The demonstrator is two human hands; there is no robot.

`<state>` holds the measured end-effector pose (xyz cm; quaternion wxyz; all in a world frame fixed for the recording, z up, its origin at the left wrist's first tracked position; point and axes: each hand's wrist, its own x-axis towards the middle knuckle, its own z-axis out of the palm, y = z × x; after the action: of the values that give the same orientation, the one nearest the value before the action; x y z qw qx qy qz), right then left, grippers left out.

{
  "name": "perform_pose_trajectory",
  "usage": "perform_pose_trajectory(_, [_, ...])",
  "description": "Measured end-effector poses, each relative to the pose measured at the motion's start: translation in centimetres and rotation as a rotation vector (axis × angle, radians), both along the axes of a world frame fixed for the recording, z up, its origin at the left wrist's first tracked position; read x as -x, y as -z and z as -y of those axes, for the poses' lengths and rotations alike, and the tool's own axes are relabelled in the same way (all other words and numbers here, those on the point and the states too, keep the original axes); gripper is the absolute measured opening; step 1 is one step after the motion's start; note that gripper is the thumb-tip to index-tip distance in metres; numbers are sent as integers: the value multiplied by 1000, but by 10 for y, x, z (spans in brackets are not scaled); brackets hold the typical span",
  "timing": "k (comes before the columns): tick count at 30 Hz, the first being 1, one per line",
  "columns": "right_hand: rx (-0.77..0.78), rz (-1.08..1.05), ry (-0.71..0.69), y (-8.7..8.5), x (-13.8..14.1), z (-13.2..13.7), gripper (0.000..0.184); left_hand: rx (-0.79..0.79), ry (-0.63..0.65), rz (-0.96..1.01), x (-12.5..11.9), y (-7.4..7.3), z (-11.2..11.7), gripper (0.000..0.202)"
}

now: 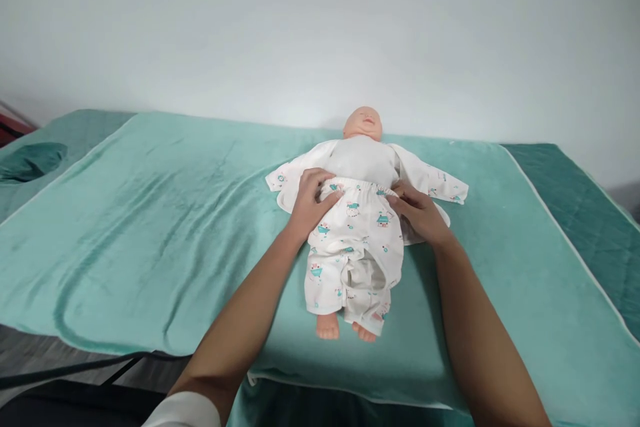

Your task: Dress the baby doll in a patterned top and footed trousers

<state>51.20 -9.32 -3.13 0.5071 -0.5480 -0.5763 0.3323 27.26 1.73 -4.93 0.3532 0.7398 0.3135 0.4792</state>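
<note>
A baby doll [363, 124] lies on its back, its head at the far side and its bare feet towards me. It wears white printed baby pants [356, 220] with an elastic waistband, and an open white jacket [433, 183] lies under its trunk with the sleeves spread out. My left hand [314, 200] is closed on the waistband at the left hip, thumb on the front. At the opposite hip, my right hand [417, 210] pinches the waistband, its fingertips partly hidden behind the cloth. A gap shows between the pant legs.
A wrinkled light green blanket [165, 240] covers the bed, over a darker green quilted cover [575, 193]. Behind the doll's head rises a plain white wall [320, 33]. A dark strap or bar [90, 365] crosses the lower left, above the grey floor.
</note>
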Motion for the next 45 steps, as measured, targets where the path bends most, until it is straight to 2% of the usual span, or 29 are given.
perform_pose_trajectory(3, [4, 24, -115, -4, -6, 2, 33, -67, 43, -70, 1, -5, 4, 38])
perform_pose_trajectory(6, [3, 38, -146, -5, -7, 2, 31, -70, 61, -91, 0, -9, 10, 44])
perform_pose_trajectory(12, [-23, 47, -70, -1, -1, 1, 35, -5, 2, -102, -2, -14, 14, 14])
perform_pose_trajectory(16, [-21, 42, -44, 0, 3, 1, 35, 76, -92, -33, -2, -12, 0, 5])
perform_pose_trajectory(19, [-21, 50, -21, -1, 2, 0, 39, 199, -185, 59, -4, -4, -17, 7])
perform_pose_trajectory(21, [2, 52, -21, -1, 0, 0, 42, 260, -193, 141, -6, 2, -26, 10])
perform_pose_trajectory(25, [65, -36, 22, 3, -2, 2, 46, 371, -154, 258, -7, 11, -31, 13])
perform_pose_trajectory(27, [80, -136, 98, 7, -1, 2, 45, 414, -96, 285, -6, 13, -28, 14])
perform_pose_trajectory(30, [76, -254, 232, 15, 3, -2, 41, 395, -18, 279, -5, 14, -22, 14])
perform_pose_trajectory(32, [36, -254, 323, 19, 5, -6, 42, 362, -12, 267, -5, 14, -19, 14])
perform_pose_trajectory(35, [-28, -145, 398, 21, 8, -11, 45, 368, 6, 268, -5, 13, -18, 15])
perform_pose_trajectory(38, [-17, -70, 374, 16, 10, -10, 45, 430, 47, 296, -4, 11, -16, 19])
perform_pose_trajectory(45, [117, -95, 239, 7, 1, -1, 42, 577, 115, 360, 1, 0, -5, 22])
